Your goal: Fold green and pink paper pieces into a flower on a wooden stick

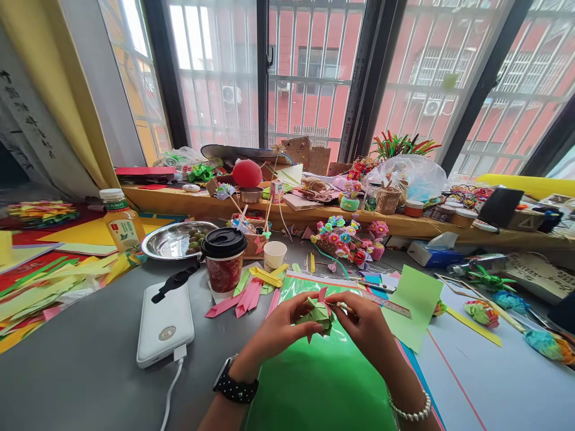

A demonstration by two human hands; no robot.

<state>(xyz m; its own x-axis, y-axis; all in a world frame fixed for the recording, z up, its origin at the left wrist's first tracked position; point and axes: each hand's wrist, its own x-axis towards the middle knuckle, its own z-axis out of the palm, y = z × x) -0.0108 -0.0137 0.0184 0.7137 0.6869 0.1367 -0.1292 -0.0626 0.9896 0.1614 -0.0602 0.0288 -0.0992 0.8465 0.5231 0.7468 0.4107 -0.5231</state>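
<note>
My left hand [287, 323], with a watch on its wrist, is closed around a folded paper piece [317, 318] in light green with pink strips sticking out. Thumb and fingers of my right hand [357, 314] pinch at the pink part on the piece's right side; a thin pale stick or strip end shows at the fingertips, too small to name. Both hands are above a glossy green sheet [323, 383]. Left of them lie folded pink paper strips [247, 299] and yellow strips [268, 276]. A light green paper sheet [411, 308] stands out on the right.
A white power bank [164, 326] with a cable, a lidded coffee cup [223, 263], a paper cup [274, 256] and a metal bowl [166, 242] of fruit stand left. A ruler [386, 304] lies right, crumpled paper flowers [481, 312] further right. A cluttered sill [296, 209] runs behind.
</note>
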